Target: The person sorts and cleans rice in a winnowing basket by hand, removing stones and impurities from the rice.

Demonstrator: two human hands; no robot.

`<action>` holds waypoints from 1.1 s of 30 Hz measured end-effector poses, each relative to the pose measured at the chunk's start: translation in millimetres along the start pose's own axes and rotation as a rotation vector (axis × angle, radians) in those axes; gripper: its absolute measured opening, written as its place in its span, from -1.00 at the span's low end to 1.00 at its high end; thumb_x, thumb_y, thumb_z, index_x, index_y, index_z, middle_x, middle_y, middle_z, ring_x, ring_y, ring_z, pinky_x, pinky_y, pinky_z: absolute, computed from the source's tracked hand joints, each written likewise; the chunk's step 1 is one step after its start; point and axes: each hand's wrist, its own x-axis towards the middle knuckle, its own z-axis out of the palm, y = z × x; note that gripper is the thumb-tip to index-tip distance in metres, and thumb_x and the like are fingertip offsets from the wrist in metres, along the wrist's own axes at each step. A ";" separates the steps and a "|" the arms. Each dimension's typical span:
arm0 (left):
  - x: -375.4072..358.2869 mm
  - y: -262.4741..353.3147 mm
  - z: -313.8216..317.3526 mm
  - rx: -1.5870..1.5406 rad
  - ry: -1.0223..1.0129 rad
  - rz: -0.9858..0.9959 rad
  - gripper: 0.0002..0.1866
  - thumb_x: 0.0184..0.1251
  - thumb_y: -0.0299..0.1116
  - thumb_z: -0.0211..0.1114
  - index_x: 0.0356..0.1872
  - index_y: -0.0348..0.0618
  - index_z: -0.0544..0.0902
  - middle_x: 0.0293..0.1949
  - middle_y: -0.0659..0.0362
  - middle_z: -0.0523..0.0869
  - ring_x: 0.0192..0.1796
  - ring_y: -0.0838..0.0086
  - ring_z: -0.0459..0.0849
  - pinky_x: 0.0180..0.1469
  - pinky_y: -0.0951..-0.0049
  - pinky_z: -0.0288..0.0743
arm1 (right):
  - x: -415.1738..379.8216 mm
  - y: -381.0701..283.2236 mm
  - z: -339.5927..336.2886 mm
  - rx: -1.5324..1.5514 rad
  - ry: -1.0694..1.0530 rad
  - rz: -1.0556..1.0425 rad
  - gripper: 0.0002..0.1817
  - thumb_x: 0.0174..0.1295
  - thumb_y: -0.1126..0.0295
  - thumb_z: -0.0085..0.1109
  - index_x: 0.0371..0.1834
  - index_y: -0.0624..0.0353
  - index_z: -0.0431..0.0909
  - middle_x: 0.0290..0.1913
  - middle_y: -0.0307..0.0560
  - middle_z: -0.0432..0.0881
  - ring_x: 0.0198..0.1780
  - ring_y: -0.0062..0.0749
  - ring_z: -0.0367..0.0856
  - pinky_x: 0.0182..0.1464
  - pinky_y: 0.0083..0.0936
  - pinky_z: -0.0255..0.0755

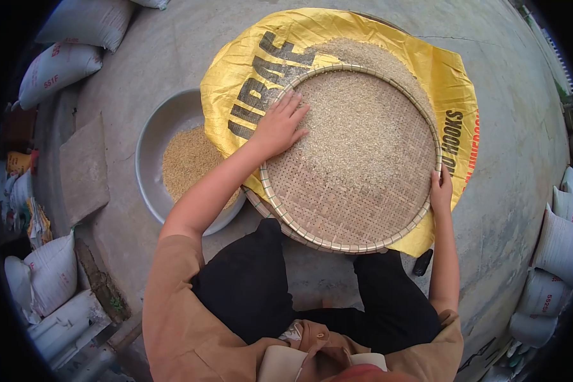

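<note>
From where I stand, the shallow woven tray looks like the thing to worry about: it sits above the yellow sack, its near rim by the person's knees, and I can't tell how much holds it up from below. The left hand lies palm down across the rim, fingers a little spread, their tips at the pale grain. The right hand is closed around the opposite rim, thumb showing, its other fingers mostly hidden. That grain lies mostly toward the middle and far side, so I'd guess a dip of the far rim, or a right grip that slackens, could send it sliding over onto the loose heap on the sack. A sweep of that left hand might push some off the left side too, and the metal basin of browner grain is close enough there for the two to mix. The sack's creased edge could also snag under the tray and tip the heap onto the concrete floor.
</note>
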 end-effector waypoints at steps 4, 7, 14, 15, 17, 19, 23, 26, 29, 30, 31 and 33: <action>9.8 19.7 13.5 -0.158 -0.182 -0.038 -0.41 0.28 -0.13 0.17 0.31 -0.05 0.27 0.33 -0.04 0.26 0.41 0.08 0.16 0.38 0.11 0.10 | -0.1 -0.1 -2.3 -0.053 -0.016 0.023 -0.52 0.30 0.31 0.07 0.25 0.29 0.32 -0.17 -0.07 0.55 -0.20 -0.50 0.47 -0.08 -0.58 0.38; 9.8 40.5 12.9 -0.166 -0.189 0.043 -0.45 0.28 -0.19 0.17 0.28 -0.04 0.31 0.32 -0.03 0.29 0.40 0.07 0.18 0.35 0.11 0.15 | 0.0 -1.2 -1.3 -0.033 -0.006 0.026 -0.53 0.30 0.32 0.07 0.24 0.29 0.34 -0.19 -0.08 0.55 -0.22 -0.50 0.47 -0.10 -0.58 0.38; 18.5 84.9 27.8 -0.442 -0.220 0.334 -0.84 0.17 -0.36 0.27 -0.24 -0.13 0.60 0.29 0.03 0.35 0.41 0.11 0.17 0.31 0.12 0.21 | -1.7 -1.7 -1.8 -0.073 -0.006 0.034 -0.52 0.30 0.30 0.07 0.24 0.28 0.33 -0.13 -0.02 0.57 -0.17 -0.43 0.50 -0.06 -0.55 0.39; 18.9 88.6 30.1 -0.440 -0.239 0.344 -0.87 0.17 -0.34 0.27 -0.30 -0.14 0.61 0.31 0.05 0.34 0.42 0.12 0.17 0.31 0.12 0.22 | -1.3 -0.3 -1.5 -0.079 -0.001 0.018 -0.52 0.30 0.30 0.07 0.24 0.28 0.33 -0.12 0.00 0.57 -0.16 -0.41 0.51 -0.06 -0.55 0.39; 17.9 91.9 37.1 -0.444 -0.234 0.348 -0.88 0.17 -0.35 0.27 -0.33 -0.14 0.62 0.29 0.06 0.37 0.41 0.12 0.18 0.30 0.13 0.22 | 0.3 1.9 -1.3 -0.087 -0.001 0.005 -0.52 0.30 0.30 0.07 0.24 0.29 0.32 -0.11 0.00 0.57 -0.15 -0.42 0.50 -0.05 -0.55 0.39; 15.6 93.3 43.3 -0.446 -0.231 0.351 -0.89 0.17 -0.35 0.28 -0.36 -0.14 0.63 0.28 0.07 0.39 0.40 0.12 0.19 0.30 0.13 0.23 | 0.4 0.2 -3.4 -0.081 -0.019 0.013 -0.52 0.30 0.30 0.06 0.24 0.29 0.32 -0.12 -0.01 0.56 -0.15 -0.43 0.50 -0.06 -0.55 0.39; 8.3 90.7 49.5 -0.523 -0.136 0.284 -0.90 0.11 -0.36 0.32 -0.46 -0.15 0.64 0.19 0.11 0.49 0.38 0.15 0.25 0.27 0.14 0.26 | -0.9 -3.5 -2.9 -0.054 -0.035 0.040 -0.52 0.30 0.30 0.07 0.23 0.30 0.33 -0.15 -0.04 0.56 -0.17 -0.45 0.50 -0.07 -0.56 0.39; 5.8 88.5 50.2 -0.521 -0.079 0.255 -0.90 0.08 -0.37 0.34 -0.46 -0.16 0.63 0.11 0.13 0.55 0.35 0.18 0.30 0.25 0.17 0.30 | -1.0 -2.4 -1.6 -0.024 -0.020 0.005 -0.53 0.31 0.32 0.06 0.22 0.31 0.33 -0.16 -0.08 0.55 -0.20 -0.50 0.47 -0.09 -0.59 0.38; 5.8 88.8 48.9 -0.550 -0.024 0.272 -0.89 0.09 -0.38 0.32 -0.43 -0.17 0.60 -0.01 0.15 0.58 0.25 0.21 0.40 0.17 0.23 0.35 | -0.7 -2.0 -2.5 -0.037 -0.019 0.011 -0.54 0.31 0.32 0.06 0.22 0.31 0.33 -0.16 -0.08 0.55 -0.20 -0.50 0.47 -0.09 -0.59 0.38; 6.1 89.3 48.3 -0.594 0.012 0.277 -0.90 0.11 -0.39 0.30 -0.42 -0.18 0.58 -0.09 0.16 0.59 0.18 0.23 0.45 0.12 0.25 0.38 | -0.4 -1.6 -3.2 -0.057 -0.024 0.029 -0.53 0.30 0.32 0.07 0.23 0.30 0.33 -0.14 -0.04 0.56 -0.17 -0.46 0.50 -0.07 -0.56 0.39; 6.3 89.9 44.3 -0.595 0.011 0.278 -0.90 0.11 -0.39 0.30 -0.42 -0.18 0.58 -0.09 0.16 0.59 0.18 0.23 0.45 0.12 0.25 0.38 | -0.3 -1.9 -3.2 -0.057 -0.023 0.030 -0.53 0.30 0.32 0.07 0.23 0.30 0.33 -0.14 -0.04 0.56 -0.17 -0.46 0.50 -0.07 -0.56 0.39; 5.4 89.5 35.3 -0.610 -0.067 0.149 -0.87 0.12 -0.39 0.29 -0.37 -0.18 0.55 -0.18 0.17 0.58 0.05 0.25 0.50 0.05 0.30 0.40 | -0.6 -1.9 -2.3 -0.033 -0.021 0.019 -0.53 0.30 0.33 0.07 0.23 0.31 0.33 -0.14 -0.05 0.56 -0.17 -0.47 0.49 -0.07 -0.57 0.39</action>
